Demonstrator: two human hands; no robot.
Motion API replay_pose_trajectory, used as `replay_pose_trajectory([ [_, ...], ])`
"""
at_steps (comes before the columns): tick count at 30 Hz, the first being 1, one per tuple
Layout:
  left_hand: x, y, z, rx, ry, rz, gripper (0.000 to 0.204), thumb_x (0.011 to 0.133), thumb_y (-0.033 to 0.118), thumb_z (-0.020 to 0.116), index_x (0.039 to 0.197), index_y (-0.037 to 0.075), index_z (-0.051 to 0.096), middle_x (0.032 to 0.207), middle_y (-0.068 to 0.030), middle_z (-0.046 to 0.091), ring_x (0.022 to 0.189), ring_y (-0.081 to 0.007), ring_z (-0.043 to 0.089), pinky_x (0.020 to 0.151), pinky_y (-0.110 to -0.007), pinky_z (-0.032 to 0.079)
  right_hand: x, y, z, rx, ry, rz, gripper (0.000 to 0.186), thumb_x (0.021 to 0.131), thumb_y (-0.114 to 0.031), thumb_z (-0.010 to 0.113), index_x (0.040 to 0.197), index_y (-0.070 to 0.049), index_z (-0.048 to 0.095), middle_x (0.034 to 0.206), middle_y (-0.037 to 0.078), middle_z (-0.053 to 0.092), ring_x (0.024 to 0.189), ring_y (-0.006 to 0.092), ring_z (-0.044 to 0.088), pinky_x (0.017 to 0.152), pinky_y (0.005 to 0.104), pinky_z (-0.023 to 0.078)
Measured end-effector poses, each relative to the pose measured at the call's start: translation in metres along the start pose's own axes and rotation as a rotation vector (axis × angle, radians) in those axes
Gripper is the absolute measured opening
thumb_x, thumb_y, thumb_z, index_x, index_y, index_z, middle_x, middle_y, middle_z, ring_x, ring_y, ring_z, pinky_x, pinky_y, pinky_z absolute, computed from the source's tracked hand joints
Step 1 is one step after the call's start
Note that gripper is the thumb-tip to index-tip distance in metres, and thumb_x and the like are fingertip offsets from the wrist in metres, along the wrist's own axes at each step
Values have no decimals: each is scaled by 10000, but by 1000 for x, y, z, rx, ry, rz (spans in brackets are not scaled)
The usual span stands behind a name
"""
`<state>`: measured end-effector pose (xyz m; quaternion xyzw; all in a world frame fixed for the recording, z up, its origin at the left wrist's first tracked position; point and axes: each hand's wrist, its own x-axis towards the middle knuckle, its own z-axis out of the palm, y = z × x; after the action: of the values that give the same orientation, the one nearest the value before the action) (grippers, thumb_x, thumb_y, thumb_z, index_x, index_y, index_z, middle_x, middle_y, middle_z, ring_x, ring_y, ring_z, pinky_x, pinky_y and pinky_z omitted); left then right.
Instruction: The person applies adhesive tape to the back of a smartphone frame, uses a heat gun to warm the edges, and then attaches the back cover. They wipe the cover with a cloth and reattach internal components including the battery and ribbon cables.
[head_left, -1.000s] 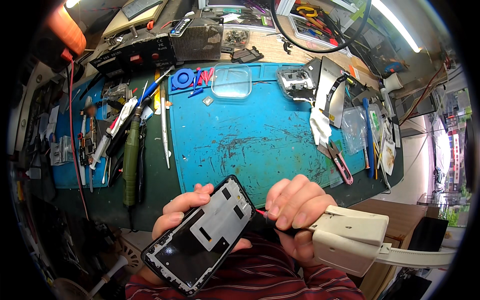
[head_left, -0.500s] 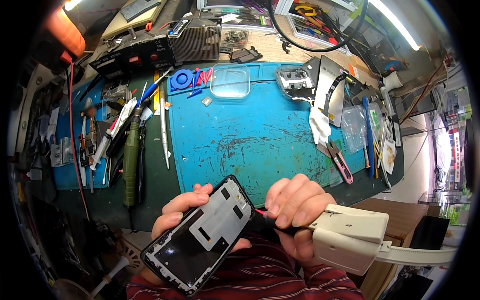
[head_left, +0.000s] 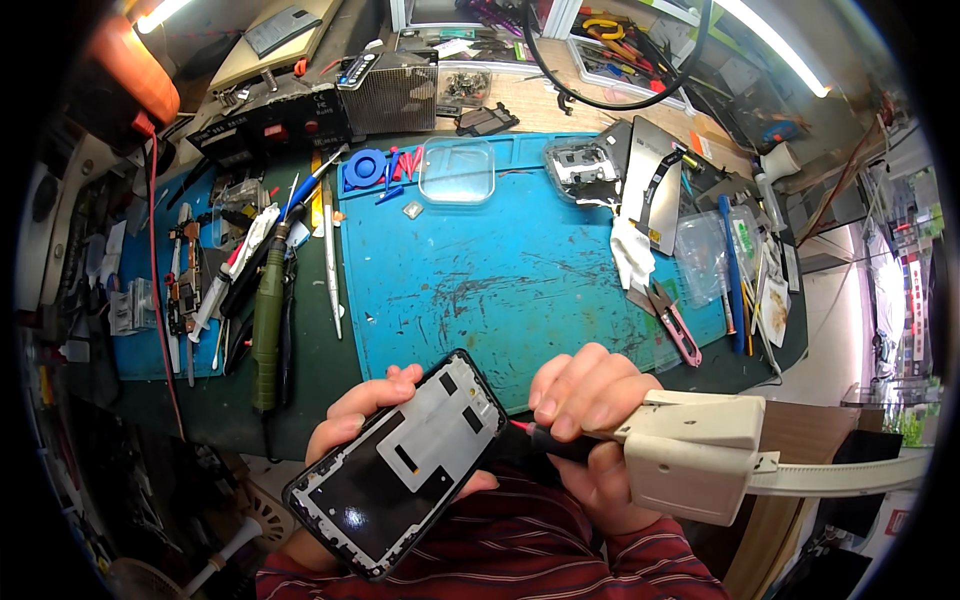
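Observation:
My left hand [head_left: 347,420] grips a black phone frame [head_left: 385,480], tilted diagonally, its grey metal and black inner side facing up. My right hand [head_left: 590,395] is closed on a cream dispensing gun [head_left: 695,460] with a toothed rod sticking out to the right. A black barrel [head_left: 558,445] with a thin red-pink tip [head_left: 522,425] extends from the gun toward the frame's right edge; whether the tip touches it I cannot tell. Both hands are low at the front edge of the blue mat [head_left: 480,280].
Pens, syringes and a green tool [head_left: 266,330] lie left. A clear container [head_left: 457,170], blue ring [head_left: 367,170] and pink pieces [head_left: 408,165] sit at the back. Pink scissors [head_left: 677,325], white cloth [head_left: 632,250] and metal plate [head_left: 652,180] lie right. A black cable loop [head_left: 620,105] hangs above.
My right hand and the dispensing gun have shifted slightly up and left in the view. The phone frame stays almost still; the surroundings have shifted slightly with the camera.

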<state>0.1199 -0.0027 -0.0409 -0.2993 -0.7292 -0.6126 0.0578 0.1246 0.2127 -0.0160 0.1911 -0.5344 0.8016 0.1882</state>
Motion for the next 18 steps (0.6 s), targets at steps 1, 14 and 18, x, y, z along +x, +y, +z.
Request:
replay_pose_trajectory([
  [1, -1, 0, 0, -11, 2, -11, 1256, 625, 221, 999, 1544, 200, 144, 1431, -169, 403, 1348, -321, 501, 1144, -484, 436, -1, 0, -2, -2, -4, 9, 206, 953, -143, 662, 1117, -37, 593, 1032, 115, 635, 956, 255, 608, 852, 427, 534],
  [14, 8, 5, 4, -244, 194, -168, 1236, 621, 367, 986, 1530, 109, 189, 1393, -136, 466, 1331, -302, 508, 1111, -483, 457, -38, -115, -62, 143, 596, -93, 568, 824, -124, 686, 1369, -29, 557, 1212, 97, 481, 950, 195, 490, 689, 325, 481],
  [18, 25, 30, 8, -670, 240, -411, 1354, 682, 598, 891, 1616, 61, 72, 1459, -171, 440, 1310, -316, 529, 1080, -483, 480, -59, -182, -122, -565, 897, 215, 614, 832, -96, 733, 1405, -15, 531, 1046, 67, 586, 859, 153, 543, 685, 298, 488],
])
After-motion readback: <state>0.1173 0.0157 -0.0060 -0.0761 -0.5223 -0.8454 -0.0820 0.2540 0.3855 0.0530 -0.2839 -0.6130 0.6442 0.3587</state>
